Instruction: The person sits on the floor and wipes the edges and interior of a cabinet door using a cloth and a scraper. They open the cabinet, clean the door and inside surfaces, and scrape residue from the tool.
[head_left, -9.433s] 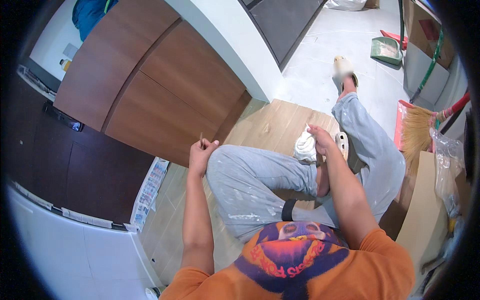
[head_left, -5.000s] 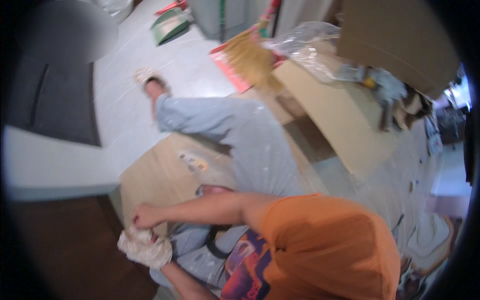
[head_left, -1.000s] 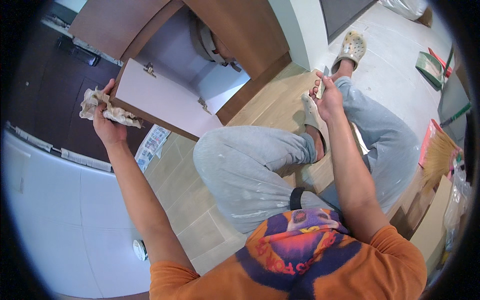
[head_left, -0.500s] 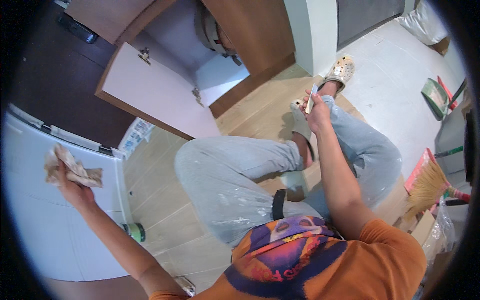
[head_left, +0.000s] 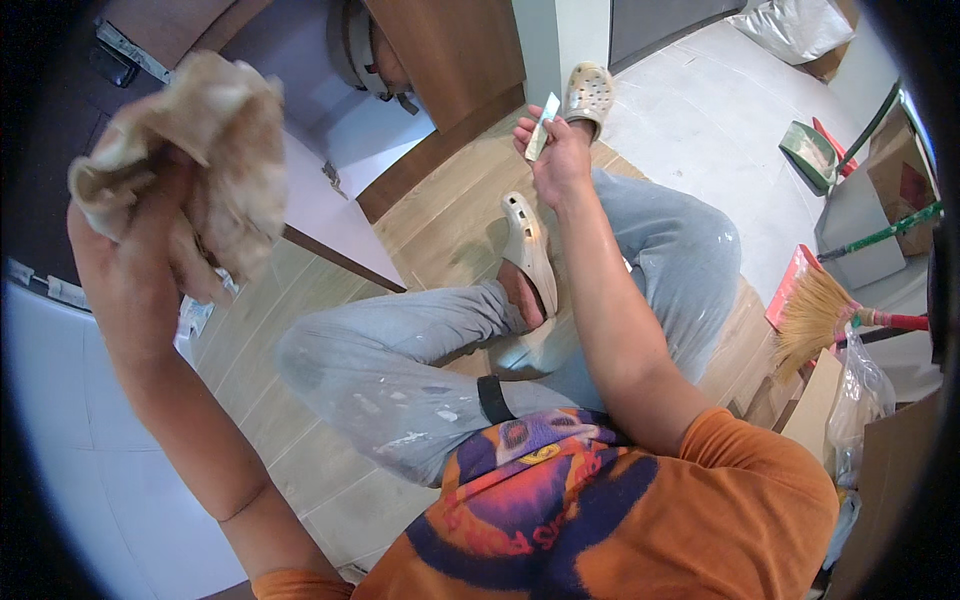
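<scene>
Raised close to the camera, my left hand (head_left: 135, 290) is closed round a crumpled, brown-stained cream rag (head_left: 235, 135). The rag hangs over the fingers and hides part of the open cabinet door (head_left: 318, 210). My right hand (head_left: 563, 170) is out over my bent legs, near my clog-shod foot, palm partly up. Between its thumb and fingers is a small flat pale strip (head_left: 541, 128), whose exact kind I cannot make out. The strip touches nothing but the hand.
A wooden cabinet (head_left: 455, 80) stands ahead, with a bag inside. On the right are a green dustpan (head_left: 808, 155), a straw broom (head_left: 815, 320), a cardboard box (head_left: 900, 180) and a clear plastic bag (head_left: 858, 385). A white panel (head_left: 90, 410) is at the left.
My left hand has lifted the rag up from beside the white panel, much nearer the camera. My right hand still holds the strip. The whole view has shifted.
</scene>
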